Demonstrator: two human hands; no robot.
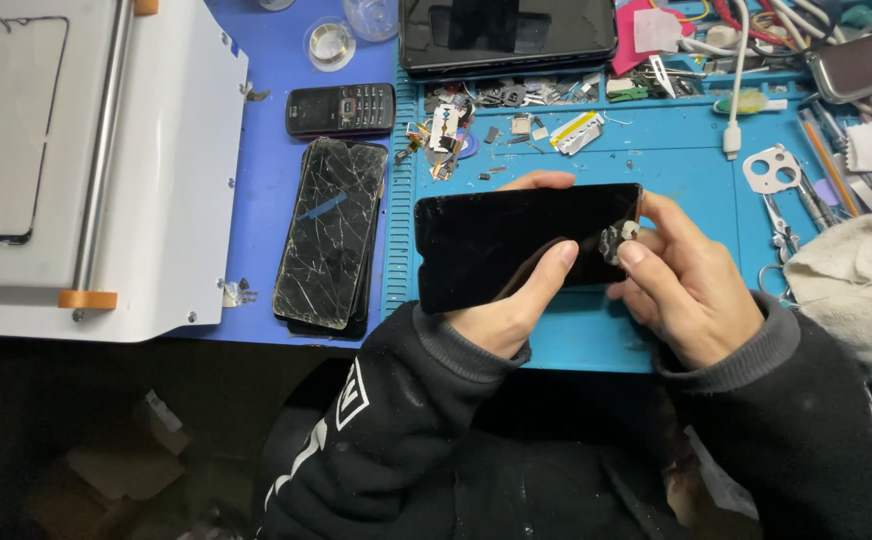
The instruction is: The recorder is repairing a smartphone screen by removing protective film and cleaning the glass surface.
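Closest to us, both hands hold a black phone (516, 245) level above the blue mat (676, 180), screen side up. The left hand (511, 305) cups it from below, its fingers (546, 275) closed round the near edge with the thumb lying across the glass and a fingertip showing over the far edge. The right hand (691, 280) has its fingers curled shut at the phone's right end, thumb and forefinger pinching a small whitish wad (618, 238) against the corner. To the right lies a pale cloth (856, 290). Left of the mat, on the counter (266, 90), a stack of cracked phones (331, 232) rests beside a white machine (106, 170). Farther back sit a keypad phone (341, 108), small loose parts (516, 115), a white cable (734, 100) and a dark tablet (506, 35).
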